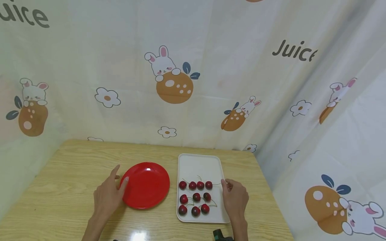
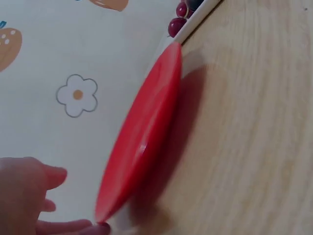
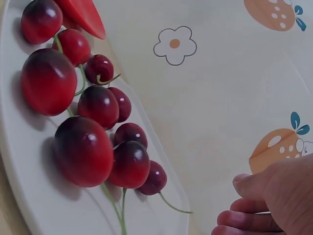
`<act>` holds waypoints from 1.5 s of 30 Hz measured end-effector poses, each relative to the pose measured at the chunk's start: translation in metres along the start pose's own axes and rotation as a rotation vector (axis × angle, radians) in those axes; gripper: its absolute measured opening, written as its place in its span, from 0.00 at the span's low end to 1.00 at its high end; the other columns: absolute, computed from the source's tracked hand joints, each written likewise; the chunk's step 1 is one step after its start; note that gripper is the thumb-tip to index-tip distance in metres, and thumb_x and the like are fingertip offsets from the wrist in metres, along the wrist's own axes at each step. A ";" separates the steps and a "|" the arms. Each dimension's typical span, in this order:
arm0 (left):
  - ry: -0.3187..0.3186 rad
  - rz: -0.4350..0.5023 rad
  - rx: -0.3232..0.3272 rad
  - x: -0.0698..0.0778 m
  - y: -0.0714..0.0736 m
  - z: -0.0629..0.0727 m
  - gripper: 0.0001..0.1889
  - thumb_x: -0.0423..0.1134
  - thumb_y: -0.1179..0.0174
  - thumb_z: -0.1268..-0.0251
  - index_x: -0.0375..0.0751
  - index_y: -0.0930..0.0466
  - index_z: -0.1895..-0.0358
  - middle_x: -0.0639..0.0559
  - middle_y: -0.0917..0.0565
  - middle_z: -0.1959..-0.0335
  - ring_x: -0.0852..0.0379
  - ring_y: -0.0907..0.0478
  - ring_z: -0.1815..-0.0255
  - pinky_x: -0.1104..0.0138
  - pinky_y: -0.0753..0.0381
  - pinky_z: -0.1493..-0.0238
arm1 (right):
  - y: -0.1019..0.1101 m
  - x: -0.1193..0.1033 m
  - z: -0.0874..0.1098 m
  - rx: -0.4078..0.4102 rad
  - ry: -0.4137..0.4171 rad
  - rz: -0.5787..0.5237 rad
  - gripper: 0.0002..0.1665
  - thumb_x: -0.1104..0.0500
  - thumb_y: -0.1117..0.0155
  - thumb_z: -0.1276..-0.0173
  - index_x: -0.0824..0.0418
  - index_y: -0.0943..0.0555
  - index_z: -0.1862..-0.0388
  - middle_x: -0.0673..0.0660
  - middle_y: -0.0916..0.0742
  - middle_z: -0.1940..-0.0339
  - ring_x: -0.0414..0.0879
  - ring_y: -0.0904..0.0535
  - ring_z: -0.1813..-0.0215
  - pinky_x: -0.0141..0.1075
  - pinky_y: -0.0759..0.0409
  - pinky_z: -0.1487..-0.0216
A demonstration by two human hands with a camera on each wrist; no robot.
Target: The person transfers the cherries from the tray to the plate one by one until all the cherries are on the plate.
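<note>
A round red plate (image 1: 146, 185) lies on the wooden table, left of a white rectangular tray (image 1: 199, 164). Several dark red cherries (image 1: 196, 197) with green stems sit in three rows on the tray. At the plate's left rim is my left hand (image 1: 108, 194), fingers spread and extended; in the left wrist view one fingertip (image 2: 100, 227) appears to meet the rim. Beside the tray's right edge, my right hand (image 1: 236, 197) has loosely bent fingers with nothing between them. In the right wrist view this hand (image 3: 274, 200) is apart from the cherries (image 3: 83, 152).
The light wooden table (image 1: 75, 174) reaches back to a cream curtain (image 1: 126, 67) printed with rabbits, fruit and flowers. Another curtain side hangs along the right table edge. A small dark object (image 1: 221, 235) shows by the right wrist.
</note>
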State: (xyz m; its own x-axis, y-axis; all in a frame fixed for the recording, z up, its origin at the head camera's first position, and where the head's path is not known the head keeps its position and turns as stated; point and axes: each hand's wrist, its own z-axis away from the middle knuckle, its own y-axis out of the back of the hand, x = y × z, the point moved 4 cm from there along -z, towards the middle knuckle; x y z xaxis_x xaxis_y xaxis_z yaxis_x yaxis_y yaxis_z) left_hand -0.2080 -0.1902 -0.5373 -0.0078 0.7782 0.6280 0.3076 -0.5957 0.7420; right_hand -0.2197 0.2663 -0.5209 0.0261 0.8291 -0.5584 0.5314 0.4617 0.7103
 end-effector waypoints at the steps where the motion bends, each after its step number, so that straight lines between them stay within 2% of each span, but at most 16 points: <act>1: 0.012 0.024 0.004 -0.002 -0.002 0.000 0.34 0.44 0.38 0.19 0.37 0.35 0.17 0.31 0.11 0.40 0.44 0.15 0.73 0.63 0.30 0.70 | -0.001 0.001 0.001 -0.007 -0.008 -0.002 0.15 0.55 0.24 0.26 0.67 0.07 0.52 0.58 0.07 0.71 0.49 0.13 0.69 0.39 0.23 0.68; 4: 0.048 0.102 0.024 -0.009 -0.007 0.002 0.31 0.42 0.39 0.18 0.35 0.33 0.18 0.33 0.10 0.41 0.39 0.07 0.57 0.61 0.23 0.61 | -0.002 0.004 0.003 -0.024 -0.025 0.002 0.16 0.54 0.24 0.26 0.67 0.07 0.51 0.58 0.07 0.70 0.49 0.12 0.69 0.39 0.23 0.68; 5: 0.061 0.126 0.026 -0.011 -0.008 0.002 0.30 0.42 0.40 0.17 0.35 0.32 0.19 0.33 0.09 0.42 0.39 0.07 0.55 0.60 0.22 0.59 | -0.002 0.005 0.003 -0.028 -0.027 0.001 0.16 0.55 0.24 0.26 0.67 0.07 0.51 0.58 0.07 0.70 0.49 0.12 0.69 0.40 0.23 0.68; 9: 0.094 0.207 0.032 -0.019 -0.014 0.002 0.27 0.42 0.39 0.17 0.34 0.26 0.22 0.33 0.08 0.44 0.39 0.06 0.55 0.56 0.18 0.53 | -0.002 0.006 0.004 -0.044 -0.043 0.000 0.16 0.55 0.25 0.25 0.67 0.07 0.50 0.59 0.07 0.69 0.50 0.11 0.68 0.40 0.22 0.68; 13: 0.114 0.261 0.045 -0.027 -0.017 0.001 0.25 0.41 0.36 0.19 0.34 0.21 0.26 0.33 0.08 0.46 0.42 0.05 0.56 0.63 0.17 0.53 | -0.002 0.008 0.006 -0.052 -0.057 0.001 0.14 0.56 0.25 0.25 0.66 0.06 0.53 0.58 0.07 0.70 0.49 0.12 0.68 0.39 0.23 0.68; 15: 0.135 0.301 0.046 -0.031 -0.019 0.000 0.23 0.40 0.36 0.19 0.35 0.20 0.28 0.33 0.08 0.46 0.48 0.06 0.59 0.70 0.18 0.58 | -0.003 0.009 0.007 -0.061 -0.067 -0.001 0.13 0.56 0.25 0.25 0.66 0.06 0.56 0.57 0.08 0.71 0.48 0.14 0.69 0.39 0.23 0.67; 18: 0.171 0.365 0.036 -0.036 -0.022 0.000 0.21 0.39 0.35 0.19 0.36 0.18 0.29 0.33 0.08 0.46 0.65 0.10 0.64 0.76 0.20 0.62 | -0.004 0.009 0.008 -0.097 -0.097 -0.010 0.12 0.56 0.26 0.24 0.66 0.06 0.58 0.56 0.09 0.73 0.46 0.17 0.70 0.38 0.26 0.66; 21: 0.194 0.406 0.021 -0.040 -0.025 0.000 0.20 0.39 0.35 0.19 0.37 0.16 0.31 0.34 0.08 0.45 0.76 0.16 0.66 0.76 0.19 0.65 | -0.005 0.009 0.010 -0.145 -0.133 -0.033 0.12 0.57 0.26 0.24 0.66 0.06 0.59 0.56 0.10 0.73 0.45 0.21 0.70 0.36 0.28 0.65; 23: 0.198 0.424 0.017 -0.040 -0.026 0.000 0.18 0.39 0.35 0.20 0.38 0.14 0.33 0.34 0.08 0.44 0.78 0.17 0.67 0.75 0.17 0.66 | -0.005 0.009 0.011 -0.173 -0.159 -0.047 0.12 0.57 0.27 0.24 0.65 0.06 0.59 0.56 0.10 0.73 0.45 0.21 0.70 0.35 0.29 0.65; 29: 0.226 0.437 0.014 -0.042 -0.027 0.000 0.18 0.38 0.33 0.20 0.38 0.13 0.34 0.35 0.09 0.43 0.79 0.17 0.67 0.73 0.15 0.69 | -0.004 0.011 0.016 -0.230 -0.203 -0.088 0.09 0.59 0.24 0.28 0.65 0.06 0.62 0.57 0.07 0.71 0.43 0.18 0.69 0.34 0.26 0.64; 36: 0.236 0.396 0.032 -0.044 -0.028 0.002 0.18 0.39 0.33 0.21 0.41 0.13 0.34 0.38 0.08 0.44 0.81 0.19 0.66 0.79 0.22 0.62 | -0.004 0.010 0.020 -0.329 -0.209 -0.097 0.04 0.63 0.20 0.33 0.63 0.05 0.65 0.57 0.06 0.69 0.44 0.16 0.67 0.38 0.23 0.62; 41: 0.250 0.384 0.026 -0.047 -0.031 0.004 0.18 0.41 0.33 0.21 0.43 0.13 0.33 0.39 0.08 0.43 0.81 0.19 0.65 0.78 0.23 0.60 | -0.005 0.010 0.024 -0.405 -0.244 -0.067 0.02 0.62 0.20 0.32 0.60 0.05 0.63 0.54 0.06 0.68 0.44 0.14 0.64 0.42 0.21 0.57; 45: 0.256 0.410 0.026 -0.048 -0.033 0.005 0.18 0.40 0.33 0.21 0.42 0.13 0.34 0.38 0.09 0.43 0.81 0.19 0.65 0.77 0.20 0.63 | -0.004 0.010 0.027 -0.424 -0.240 -0.041 0.02 0.62 0.18 0.36 0.58 0.04 0.65 0.52 0.07 0.69 0.44 0.16 0.65 0.41 0.23 0.60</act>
State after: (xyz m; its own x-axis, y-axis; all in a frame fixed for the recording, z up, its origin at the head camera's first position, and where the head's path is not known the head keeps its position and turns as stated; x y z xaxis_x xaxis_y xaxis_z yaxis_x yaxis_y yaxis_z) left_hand -0.2134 -0.2068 -0.5930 -0.1139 0.4042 0.9076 0.3576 -0.8356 0.4170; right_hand -0.1991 0.2638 -0.5408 0.2328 0.7344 -0.6375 0.1461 0.6217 0.7695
